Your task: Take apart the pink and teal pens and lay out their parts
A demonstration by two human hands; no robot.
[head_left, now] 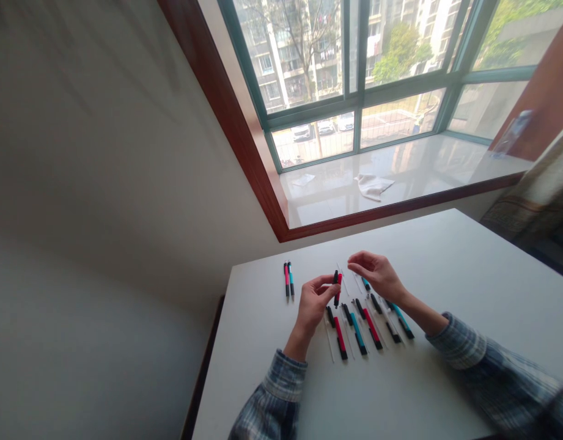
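My left hand (314,300) is closed on parts of a pen (337,288), a red barrel and a black piece held side by side and nearly upright above the table. To its right, my right hand (373,271) pinches with its fingertips apart from the pen parts; anything between them is too small to make out. Below both hands lie several pens taken apart in a row: a red barrel (340,338), a teal barrel (359,333), another red barrel (371,328), black pieces and thin clear refills. Part of a teal barrel (365,283) shows beneath my right hand.
Two whole pens, a red one (287,280) and a teal one (291,280), lie together at the left of the white table (455,263). Behind it, a white cloth (373,186) rests on the window sill. A curtain (533,189) hangs at the right.
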